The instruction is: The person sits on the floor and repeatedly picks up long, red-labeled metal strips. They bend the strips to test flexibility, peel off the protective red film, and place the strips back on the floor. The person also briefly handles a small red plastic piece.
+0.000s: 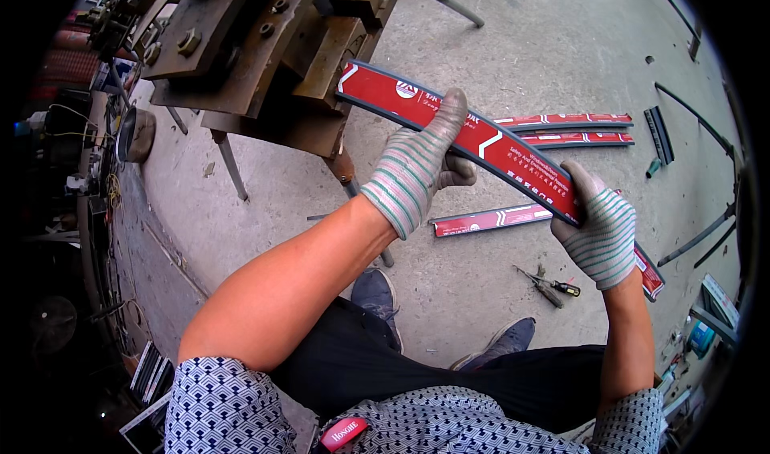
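Note:
Both my hands, in white gloves with green stripes, hold one long dark grey profile strip (513, 161) faced with red printed film. It slants from the machine's edge at upper left down to the right. My left hand (421, 161) is closed round its middle, thumb on the red face and fingertips curled below. Nearer the lower end, my right hand (597, 225) grips it with the thumb on top; its other fingers are partly hidden. A red end piece (650, 273) shows past that hand, seemingly of the same strip.
A rusty steel machine (277, 61) on legs stands at upper left, close to the strip's far end. On the concrete floor lie two red-faced strips (569, 129), another such strip (489, 220), screwdrivers (553, 285) and a short dark profile (658, 135). Bent black bars (698, 117) stand at right.

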`<action>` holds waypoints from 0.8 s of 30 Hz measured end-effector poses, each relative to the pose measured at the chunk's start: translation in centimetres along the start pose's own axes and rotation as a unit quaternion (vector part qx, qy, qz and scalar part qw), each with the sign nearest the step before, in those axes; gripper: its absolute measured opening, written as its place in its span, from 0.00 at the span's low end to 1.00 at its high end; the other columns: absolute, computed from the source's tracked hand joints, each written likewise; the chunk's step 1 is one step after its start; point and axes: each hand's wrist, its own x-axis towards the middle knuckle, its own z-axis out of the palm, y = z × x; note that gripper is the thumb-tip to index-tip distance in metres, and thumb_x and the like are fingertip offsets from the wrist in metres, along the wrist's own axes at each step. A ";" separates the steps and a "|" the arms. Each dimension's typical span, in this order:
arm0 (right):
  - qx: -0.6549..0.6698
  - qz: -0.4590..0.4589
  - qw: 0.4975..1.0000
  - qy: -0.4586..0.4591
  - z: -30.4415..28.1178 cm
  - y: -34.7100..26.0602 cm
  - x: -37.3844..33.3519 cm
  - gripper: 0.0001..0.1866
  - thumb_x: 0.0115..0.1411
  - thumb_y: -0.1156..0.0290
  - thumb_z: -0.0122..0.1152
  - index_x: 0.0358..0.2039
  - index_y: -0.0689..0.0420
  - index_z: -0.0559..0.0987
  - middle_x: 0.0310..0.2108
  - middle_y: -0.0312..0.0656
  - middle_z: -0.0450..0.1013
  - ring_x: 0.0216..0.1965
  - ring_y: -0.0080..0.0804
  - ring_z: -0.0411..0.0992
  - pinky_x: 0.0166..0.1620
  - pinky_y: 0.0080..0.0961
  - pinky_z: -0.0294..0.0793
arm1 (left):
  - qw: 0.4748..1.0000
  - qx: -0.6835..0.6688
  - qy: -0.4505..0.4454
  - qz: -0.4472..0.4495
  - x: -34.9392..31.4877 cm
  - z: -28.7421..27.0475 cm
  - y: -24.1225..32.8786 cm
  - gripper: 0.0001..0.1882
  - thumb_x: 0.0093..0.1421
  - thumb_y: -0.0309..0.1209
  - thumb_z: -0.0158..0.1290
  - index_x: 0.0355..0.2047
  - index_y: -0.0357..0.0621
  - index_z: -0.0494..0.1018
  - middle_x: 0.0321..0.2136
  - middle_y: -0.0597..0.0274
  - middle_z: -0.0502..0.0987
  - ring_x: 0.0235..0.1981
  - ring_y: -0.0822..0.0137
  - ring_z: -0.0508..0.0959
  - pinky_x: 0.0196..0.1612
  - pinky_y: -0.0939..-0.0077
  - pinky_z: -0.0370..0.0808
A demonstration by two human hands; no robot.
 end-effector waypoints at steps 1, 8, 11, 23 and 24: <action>-0.003 -0.014 1.000 0.018 0.1 0.0 -0.1 0.38 0.44 0.77 0.72 0.60 0.57 0.75 0.41 0.53 0.80 0.40 0.47 0.81 0.45 0.34 0.82 | 1.000 -0.001 -0.002 -0.001 0.0 0.0 0.0 0.28 0.66 0.62 0.55 0.32 0.48 0.77 0.21 0.63 0.80 0.19 0.73 0.80 0.32 0.69 0.83; 0.010 -0.003 1.000 0.011 0.4 -0.5 -0.7 0.40 0.42 0.77 0.75 0.60 0.58 0.75 0.41 0.53 0.80 0.39 0.48 0.81 0.44 0.35 0.82 | 1.000 -0.003 0.004 -0.010 -0.6 -0.3 -0.1 0.28 0.65 0.63 0.56 0.32 0.49 0.76 0.21 0.65 0.79 0.19 0.73 0.78 0.31 0.69 0.82; 0.015 -0.018 0.999 0.025 0.7 -0.2 -0.9 0.40 0.42 0.78 0.75 0.60 0.59 0.75 0.43 0.53 0.80 0.40 0.48 0.81 0.44 0.35 0.82 | 1.000 -0.001 0.001 -0.010 -0.2 -0.3 -0.2 0.28 0.65 0.63 0.56 0.32 0.49 0.76 0.22 0.64 0.79 0.18 0.73 0.78 0.31 0.68 0.81; 0.034 0.006 0.999 0.008 1.5 -0.2 -1.0 0.39 0.43 0.77 0.73 0.60 0.58 0.75 0.37 0.51 0.79 0.36 0.46 0.80 0.42 0.34 0.81 | 1.000 0.024 0.000 0.014 -0.3 -0.6 -0.2 0.28 0.65 0.62 0.56 0.34 0.47 0.77 0.23 0.63 0.80 0.19 0.72 0.78 0.29 0.69 0.81; 0.041 0.006 0.999 0.008 1.5 -0.2 -1.0 0.39 0.43 0.77 0.73 0.60 0.58 0.75 0.37 0.51 0.79 0.36 0.46 0.81 0.42 0.34 0.81 | 0.999 0.026 -0.005 0.018 -0.2 -0.7 -0.3 0.28 0.65 0.62 0.56 0.35 0.47 0.77 0.23 0.63 0.80 0.19 0.73 0.78 0.29 0.69 0.82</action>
